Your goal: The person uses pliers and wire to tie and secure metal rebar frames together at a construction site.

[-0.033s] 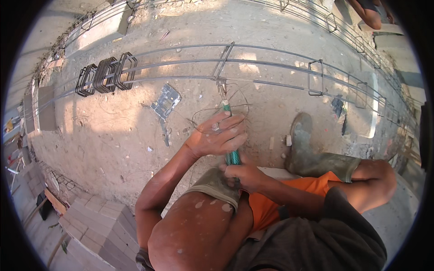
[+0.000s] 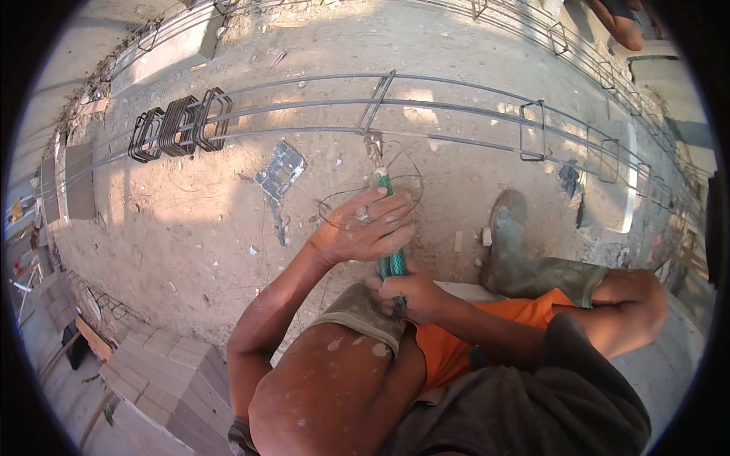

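Note:
A pair of pincers (image 2: 383, 182) with green sleeved handles points away from me. Its jaws meet the lower bar of a long rebar cage (image 2: 456, 141), at the corner of a tilted square stirrup (image 2: 372, 106). My right hand (image 2: 414, 295) is closed round the handle ends, close to my knee. Farther up, my left hand (image 2: 369, 225) has its fingers curled over the handles. Thin tie wire (image 2: 420, 181) loops out on both sides of the left hand; whether the fingers pinch it is hidden.
Bunched stirrups (image 2: 179, 125) hang on the bars to the left. A broken dark panel (image 2: 280, 173) lies on the dirt. Stacked blocks (image 2: 163, 372) stand at the lower left. My boot (image 2: 508, 235) is to the right, and another person's arm (image 2: 620, 26) shows at the far right.
The green handles show slightly farther apart between my hands. The wire loop has shifted a little; both hands stay in nearly the same place.

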`<control>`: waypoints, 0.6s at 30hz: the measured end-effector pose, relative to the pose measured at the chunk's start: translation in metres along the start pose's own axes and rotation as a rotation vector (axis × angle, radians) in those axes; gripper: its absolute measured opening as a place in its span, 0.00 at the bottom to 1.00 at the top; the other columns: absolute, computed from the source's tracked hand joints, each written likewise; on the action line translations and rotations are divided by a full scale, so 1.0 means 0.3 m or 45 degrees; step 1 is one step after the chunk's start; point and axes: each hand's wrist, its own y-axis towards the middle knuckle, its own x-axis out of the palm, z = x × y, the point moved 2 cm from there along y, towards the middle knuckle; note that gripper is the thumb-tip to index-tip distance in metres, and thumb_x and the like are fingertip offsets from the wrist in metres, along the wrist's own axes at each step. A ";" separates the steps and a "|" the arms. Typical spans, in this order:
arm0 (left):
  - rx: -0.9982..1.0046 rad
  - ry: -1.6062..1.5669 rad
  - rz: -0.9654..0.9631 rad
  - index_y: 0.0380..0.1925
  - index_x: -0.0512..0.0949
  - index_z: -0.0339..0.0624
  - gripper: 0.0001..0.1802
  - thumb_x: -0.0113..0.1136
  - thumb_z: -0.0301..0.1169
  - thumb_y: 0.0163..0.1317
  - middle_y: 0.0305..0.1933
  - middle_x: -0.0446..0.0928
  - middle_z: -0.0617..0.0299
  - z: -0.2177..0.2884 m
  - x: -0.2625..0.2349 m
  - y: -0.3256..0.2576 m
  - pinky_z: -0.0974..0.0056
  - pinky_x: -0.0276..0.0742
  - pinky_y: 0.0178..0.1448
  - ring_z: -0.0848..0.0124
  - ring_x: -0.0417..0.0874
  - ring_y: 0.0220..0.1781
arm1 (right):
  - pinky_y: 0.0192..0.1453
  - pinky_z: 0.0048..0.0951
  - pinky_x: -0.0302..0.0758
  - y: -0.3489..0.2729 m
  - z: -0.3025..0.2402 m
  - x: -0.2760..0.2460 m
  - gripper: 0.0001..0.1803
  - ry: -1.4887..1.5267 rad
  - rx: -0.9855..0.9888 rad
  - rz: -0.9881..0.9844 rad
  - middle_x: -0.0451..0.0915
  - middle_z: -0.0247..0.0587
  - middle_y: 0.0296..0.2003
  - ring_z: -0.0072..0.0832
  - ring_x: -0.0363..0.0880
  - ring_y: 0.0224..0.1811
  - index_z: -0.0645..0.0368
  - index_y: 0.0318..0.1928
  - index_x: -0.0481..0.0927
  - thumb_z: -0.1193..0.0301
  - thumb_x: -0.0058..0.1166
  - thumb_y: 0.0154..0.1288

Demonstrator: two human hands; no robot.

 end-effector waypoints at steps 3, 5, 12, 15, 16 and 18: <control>-0.045 -0.187 -0.112 0.40 0.77 0.53 0.12 0.59 0.33 0.53 0.49 0.81 0.70 -0.015 -0.013 0.075 0.58 0.68 0.70 0.70 0.81 0.56 | 0.31 0.30 0.70 0.010 -0.016 -0.090 0.21 0.667 0.083 -0.564 0.71 0.34 0.32 0.23 0.70 0.25 0.58 0.51 0.69 0.69 0.57 0.58; -0.011 -0.172 -0.157 0.36 0.79 0.53 0.10 0.59 0.33 0.52 0.43 0.81 0.69 -0.026 0.030 0.109 0.59 0.69 0.69 0.70 0.82 0.53 | 0.33 0.31 0.72 0.005 -0.031 -0.162 0.22 0.585 0.165 -0.465 0.74 0.36 0.33 0.25 0.73 0.27 0.58 0.53 0.69 0.69 0.57 0.58; -0.062 0.054 -0.420 0.14 0.80 0.53 0.05 0.61 0.34 0.45 0.21 0.80 0.70 0.005 0.144 0.099 0.63 0.72 0.47 0.71 0.82 0.28 | 0.45 0.38 0.77 -0.028 -0.131 -0.192 0.27 -1.207 -0.067 0.609 0.80 0.45 0.41 0.36 0.82 0.38 0.63 0.58 0.67 0.72 0.59 0.59; -0.134 0.063 -0.443 0.18 0.85 0.55 0.00 0.67 0.34 0.42 0.22 0.83 0.69 0.022 0.221 0.178 0.58 0.73 0.37 0.65 0.85 0.27 | 0.46 0.37 0.76 -0.036 -0.151 -0.173 0.21 -2.156 -0.612 0.924 0.81 0.46 0.38 0.35 0.83 0.41 0.66 0.53 0.71 0.73 0.59 0.60; -0.145 0.062 -0.620 0.19 0.85 0.55 0.01 0.68 0.33 0.42 0.22 0.83 0.71 0.026 0.231 0.197 0.57 0.74 0.36 0.64 0.85 0.28 | 0.44 0.36 0.76 -0.021 -0.168 -0.188 0.18 -2.073 -0.643 0.925 0.80 0.45 0.37 0.34 0.83 0.40 0.66 0.50 0.73 0.74 0.58 0.60; -0.042 0.102 -0.713 0.25 0.86 0.55 0.05 0.68 0.34 0.44 0.30 0.85 0.70 0.004 0.232 0.233 0.57 0.75 0.40 0.65 0.86 0.35 | 0.33 0.36 0.77 -0.012 -0.247 -0.158 0.19 -1.647 -0.089 0.874 0.80 0.52 0.41 0.36 0.84 0.35 0.66 0.50 0.73 0.72 0.59 0.61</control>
